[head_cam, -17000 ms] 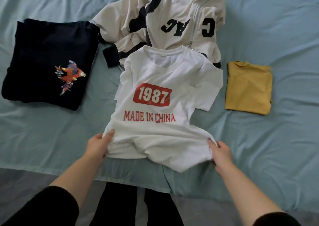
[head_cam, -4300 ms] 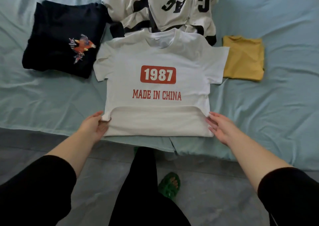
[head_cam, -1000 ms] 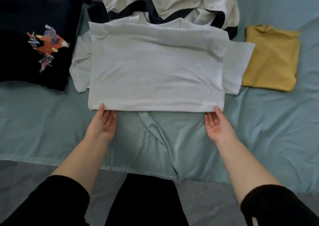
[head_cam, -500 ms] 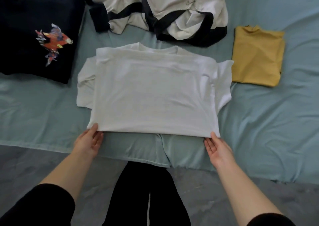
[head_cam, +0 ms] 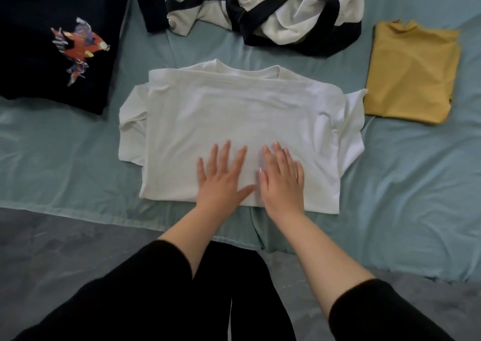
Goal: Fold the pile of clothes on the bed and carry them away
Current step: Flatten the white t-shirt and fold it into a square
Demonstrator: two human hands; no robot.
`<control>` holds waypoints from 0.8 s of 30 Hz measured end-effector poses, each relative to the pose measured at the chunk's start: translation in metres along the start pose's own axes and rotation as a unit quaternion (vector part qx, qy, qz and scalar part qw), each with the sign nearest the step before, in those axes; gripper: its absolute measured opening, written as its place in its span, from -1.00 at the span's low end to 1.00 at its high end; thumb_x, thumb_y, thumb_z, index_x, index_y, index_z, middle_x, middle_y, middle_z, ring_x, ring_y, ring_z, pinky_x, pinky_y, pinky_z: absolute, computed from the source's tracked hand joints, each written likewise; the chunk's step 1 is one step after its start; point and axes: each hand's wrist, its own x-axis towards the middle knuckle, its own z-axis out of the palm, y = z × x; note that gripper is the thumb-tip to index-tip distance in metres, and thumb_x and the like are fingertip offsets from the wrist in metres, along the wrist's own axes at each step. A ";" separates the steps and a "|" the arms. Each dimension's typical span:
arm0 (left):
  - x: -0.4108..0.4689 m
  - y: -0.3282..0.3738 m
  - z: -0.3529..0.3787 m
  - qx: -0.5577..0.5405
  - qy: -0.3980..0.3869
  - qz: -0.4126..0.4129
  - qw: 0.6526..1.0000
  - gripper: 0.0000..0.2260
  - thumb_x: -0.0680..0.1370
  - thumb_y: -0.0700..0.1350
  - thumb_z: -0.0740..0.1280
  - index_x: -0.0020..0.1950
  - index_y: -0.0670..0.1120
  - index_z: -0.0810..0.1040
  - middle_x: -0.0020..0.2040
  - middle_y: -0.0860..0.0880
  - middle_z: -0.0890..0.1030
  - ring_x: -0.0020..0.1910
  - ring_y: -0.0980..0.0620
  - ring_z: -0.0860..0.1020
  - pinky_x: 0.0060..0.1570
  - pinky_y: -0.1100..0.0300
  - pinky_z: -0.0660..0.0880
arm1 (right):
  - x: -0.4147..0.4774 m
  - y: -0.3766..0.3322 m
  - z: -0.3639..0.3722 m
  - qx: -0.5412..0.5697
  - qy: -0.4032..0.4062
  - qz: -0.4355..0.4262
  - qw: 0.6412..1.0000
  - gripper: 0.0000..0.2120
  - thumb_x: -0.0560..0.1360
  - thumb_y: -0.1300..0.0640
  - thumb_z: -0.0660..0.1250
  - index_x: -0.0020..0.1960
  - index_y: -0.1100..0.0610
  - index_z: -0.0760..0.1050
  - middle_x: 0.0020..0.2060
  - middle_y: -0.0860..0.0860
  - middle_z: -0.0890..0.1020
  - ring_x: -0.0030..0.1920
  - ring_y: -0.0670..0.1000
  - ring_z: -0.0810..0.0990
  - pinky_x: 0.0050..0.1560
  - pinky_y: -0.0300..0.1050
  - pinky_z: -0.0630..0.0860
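A white T-shirt (head_cam: 234,111) lies on the bed near its front edge, folded in half bottom to top, print hidden, with both short sleeves sticking out at the sides. My left hand (head_cam: 221,176) and my right hand (head_cam: 282,176) lie flat side by side on its lower middle, fingers straight and spread, pressing the cloth. A folded dark navy garment with a red print (head_cam: 52,41) sits at the far left. A folded mustard-yellow garment (head_cam: 411,72) sits at the right. An unfolded cream and black jacket (head_cam: 260,4) lies crumpled at the back.
The bed is covered by a pale teal sheet (head_cam: 416,184), wrinkled to the right. Its front edge runs just below the shirt, with grey floor (head_cam: 52,249) beyond. My legs in black trousers stand against the bed edge.
Both hands moved from the shirt's lower corners onto its lower middle and now press flat on it. The shirt sits a little closer to the bed's front edge than a second ago.
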 end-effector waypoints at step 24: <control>0.163 0.181 -0.060 0.043 0.025 0.197 0.979 -0.35 0.50 0.26 0.30 0.51 0.05 0.23 0.47 0.01 0.33 0.48 -0.06 0.21 0.43 0.00 0.11 | 0.023 0.148 -0.066 0.452 0.136 0.417 0.777 -0.76 0.44 -0.03 0.45 -0.16 0.17 0.62 -0.21 0.13 0.70 -0.22 0.07 0.62 -0.12 0.01 0.56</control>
